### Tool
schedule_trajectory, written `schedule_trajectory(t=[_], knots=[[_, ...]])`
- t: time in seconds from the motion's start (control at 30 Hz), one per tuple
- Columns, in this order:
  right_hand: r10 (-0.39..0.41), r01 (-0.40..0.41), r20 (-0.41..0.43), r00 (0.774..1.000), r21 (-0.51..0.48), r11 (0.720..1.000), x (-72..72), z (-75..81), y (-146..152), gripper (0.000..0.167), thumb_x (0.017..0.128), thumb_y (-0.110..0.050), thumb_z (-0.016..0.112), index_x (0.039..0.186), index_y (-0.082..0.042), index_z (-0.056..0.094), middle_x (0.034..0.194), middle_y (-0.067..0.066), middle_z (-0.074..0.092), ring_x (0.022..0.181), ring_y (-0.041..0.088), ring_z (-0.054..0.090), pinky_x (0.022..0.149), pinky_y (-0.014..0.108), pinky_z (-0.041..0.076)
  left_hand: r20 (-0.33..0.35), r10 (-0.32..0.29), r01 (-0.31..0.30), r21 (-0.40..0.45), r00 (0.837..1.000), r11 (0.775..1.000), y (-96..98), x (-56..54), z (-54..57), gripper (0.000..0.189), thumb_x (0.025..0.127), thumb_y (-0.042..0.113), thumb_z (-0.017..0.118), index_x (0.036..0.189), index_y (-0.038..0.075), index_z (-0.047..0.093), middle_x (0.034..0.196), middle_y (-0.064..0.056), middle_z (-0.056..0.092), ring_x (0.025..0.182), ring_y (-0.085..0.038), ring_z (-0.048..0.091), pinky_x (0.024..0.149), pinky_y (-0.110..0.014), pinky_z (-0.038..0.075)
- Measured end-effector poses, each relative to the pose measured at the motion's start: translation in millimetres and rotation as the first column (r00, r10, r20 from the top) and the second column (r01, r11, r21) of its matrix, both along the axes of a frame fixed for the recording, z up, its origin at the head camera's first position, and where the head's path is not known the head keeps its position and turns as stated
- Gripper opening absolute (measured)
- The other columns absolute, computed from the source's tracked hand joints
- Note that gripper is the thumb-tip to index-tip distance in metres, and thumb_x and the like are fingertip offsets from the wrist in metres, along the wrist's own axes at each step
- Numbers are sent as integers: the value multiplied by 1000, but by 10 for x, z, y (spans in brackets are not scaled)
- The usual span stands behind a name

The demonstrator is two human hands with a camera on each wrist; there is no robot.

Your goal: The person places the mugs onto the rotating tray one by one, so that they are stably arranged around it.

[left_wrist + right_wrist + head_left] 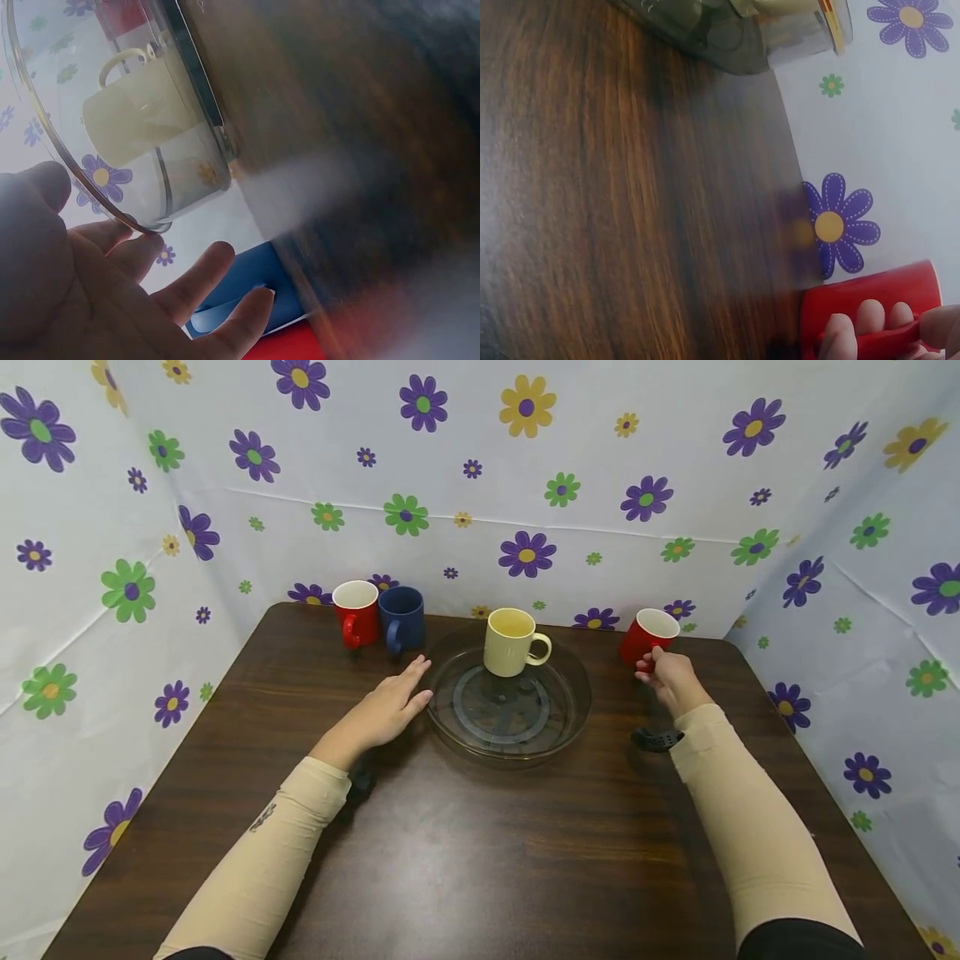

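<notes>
Near the back right of the table, my right hand point(670, 677) grips the handle of a red mug point(637, 639) with a white inside. In the right wrist view, fingers are curled through the handle of this red mug point(881, 290). My left hand point(381, 708) has its fingers extended beside a clear glass bowl point(510, 755), fingertips right at the rim. Inside that wide, round bowl stands a pale yellow mug point(504, 648), upright, its handle to the right. The left wrist view shows the yellow mug point(139, 112) through the bowl's wall.
Behind my left hand, another red mug point(362, 622) and a dark blue mug point(408, 618) stand side by side near the back edge. A flower-print curtain point(465, 485) encloses the back and sides of the dark wooden table point(480, 860).
</notes>
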State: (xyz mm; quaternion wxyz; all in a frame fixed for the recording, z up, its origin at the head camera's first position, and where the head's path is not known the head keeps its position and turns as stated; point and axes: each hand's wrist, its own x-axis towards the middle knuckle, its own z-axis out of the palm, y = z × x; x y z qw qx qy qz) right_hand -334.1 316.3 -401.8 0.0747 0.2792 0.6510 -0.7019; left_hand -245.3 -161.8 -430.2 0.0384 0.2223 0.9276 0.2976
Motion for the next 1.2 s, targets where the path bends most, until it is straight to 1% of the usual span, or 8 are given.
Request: schedule_trajectory(t=[0.1,0.17,0.37,0.5,0.73,0.83,1.07,1.2], knots=[[4,-4,-5,1000,-10,1000,13,5,-17,28,110,-31,39,124,-9,48,113,7,51,101,18,57,93,22,53,-2,-4,4,2,1000,1000,-1,-6,-16,64,110,36,42,162,6,21,168,-15,15,147,-48,29,117,-65,22],[3,-3,-9,1000,-8,1000,25,8,-28,27,110,-31,39,122,-9,48,112,7,52,98,18,58,90,21,54,-6,-9,9,0,1000,1000,-2,-15,-31,64,110,36,41,161,5,21,168,-16,16,147,-48,28,118,-64,22],[22,-22,-40,999,19,1000,67,27,-49,30,110,-32,39,119,-7,50,105,6,55,92,16,57,82,18,55,-10,-11,11,0,1000,1000,2,-22,-44,64,110,37,41,162,6,20,168,-16,15,147,-48,28,118,-64,22],[52,-49,-64,997,43,998,90,63,-64,32,110,-33,39,120,-5,51,101,5,56,90,15,56,81,18,55,-10,-10,10,0,1000,1000,0,-21,-40,64,110,36,41,162,5,20,168,-16,15,147,-48,28,118,-63,22],[75,-72,-94,993,38,997,151,134,-125,31,110,-31,40,117,-2,51,92,4,60,82,14,58,77,19,56,-15,-13,13,-8,1000,1000,-8,-30,-43,64,110,36,40,162,4,20,168,-17,14,148,-46,27,119,-61,20],[97,-92,-100,990,56,994,177,152,-138,31,110,-31,39,116,-3,51,92,4,60,82,14,58,77,19,56,-8,-11,11,-6,1000,1000,-5,-18,-29,64,110,36,40,162,5,19,168,-17,14,149,-45,26,119,-61,21],[132,-125,-108,985,65,990,228,223,-157,37,110,-33,39,124,0,48,96,5,60,81,15,58,80,19,55,-3,-6,6,-1,1000,1000,8,5,5,63,110,34,40,162,4,20,168,-17,14,148,-47,28,119,-62,21],[146,-138,-131,980,72,988,258,234,-180,36,110,-33,40,121,0,49,93,4,62,79,14,59,81,20,55,-6,-9,9,-3,1000,1000,11,0,6,63,110,34,40,161,4,20,168,-16,14,148,-46,27,119,-62,21]])
